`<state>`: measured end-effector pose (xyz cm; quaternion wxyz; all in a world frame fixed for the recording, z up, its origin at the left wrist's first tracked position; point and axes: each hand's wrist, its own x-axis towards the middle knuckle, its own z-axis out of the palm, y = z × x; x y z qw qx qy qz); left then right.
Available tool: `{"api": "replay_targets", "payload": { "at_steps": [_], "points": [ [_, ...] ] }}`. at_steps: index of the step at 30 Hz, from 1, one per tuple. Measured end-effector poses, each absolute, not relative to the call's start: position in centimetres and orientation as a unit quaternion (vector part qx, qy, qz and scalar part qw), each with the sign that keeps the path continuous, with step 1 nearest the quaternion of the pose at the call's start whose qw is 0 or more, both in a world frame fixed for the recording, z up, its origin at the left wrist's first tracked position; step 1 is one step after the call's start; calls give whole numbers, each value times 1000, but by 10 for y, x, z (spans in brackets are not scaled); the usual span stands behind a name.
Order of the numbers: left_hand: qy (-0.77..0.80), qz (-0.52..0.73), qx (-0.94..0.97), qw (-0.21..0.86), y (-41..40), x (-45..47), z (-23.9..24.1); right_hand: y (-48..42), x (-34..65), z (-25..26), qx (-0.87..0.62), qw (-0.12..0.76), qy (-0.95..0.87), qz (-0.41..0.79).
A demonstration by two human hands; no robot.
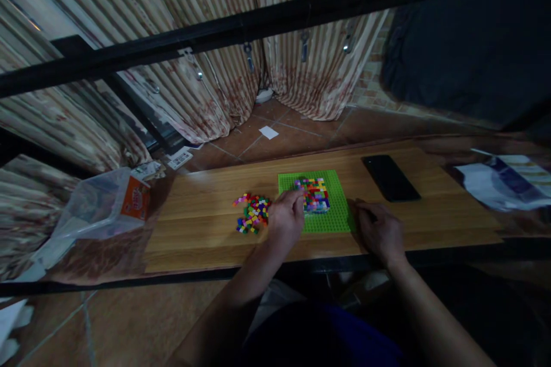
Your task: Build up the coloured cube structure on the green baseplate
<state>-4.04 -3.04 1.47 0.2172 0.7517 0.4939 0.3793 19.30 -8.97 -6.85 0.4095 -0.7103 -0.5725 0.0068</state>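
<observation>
A green studded baseplate (338, 200) lies on the wooden board, carrying a block of small multicoloured bricks (317, 192). My left hand (286, 215) reaches over the plate's left side, its fingers pinched together at the left edge of that block. Whatever sits between the fingertips is too small or hidden to make out. To the left of this hand spreads a loose pile of small coloured bricks (253, 215). My right hand (381, 232) rests on the board by the plate's right edge, fingers partly curled; what they may hold cannot be seen.
A black tablet-like slab (390, 178) lies on the wooden board (193, 212) at the right. Left of the board stands a clear plastic bin (99, 206) with an orange label. A dark metal bar (241, 26) crosses above. White-and-blue packaging (508, 180) lies at far right.
</observation>
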Motion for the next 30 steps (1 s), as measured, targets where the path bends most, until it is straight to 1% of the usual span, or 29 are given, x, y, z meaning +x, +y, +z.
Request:
{"api": "replay_targets", "payload": {
  "at_steps": [8, 13, 24, 30],
  "points": [
    [584, 371, 695, 195, -50, -132, -4, -91, 192, -66, -723, 404, -561, 14],
    [620, 352, 680, 172, -63, -166, -14, -92, 192, -63, -737, 383, -557, 19],
    [679, 271, 672, 118, -74, -191, -26, -94, 194, -64, -742, 368, -560, 9],
    [656, 280, 687, 140, -63, -177, -33, -95, 194, -63, -739, 365, -566, 8]
  ]
}}
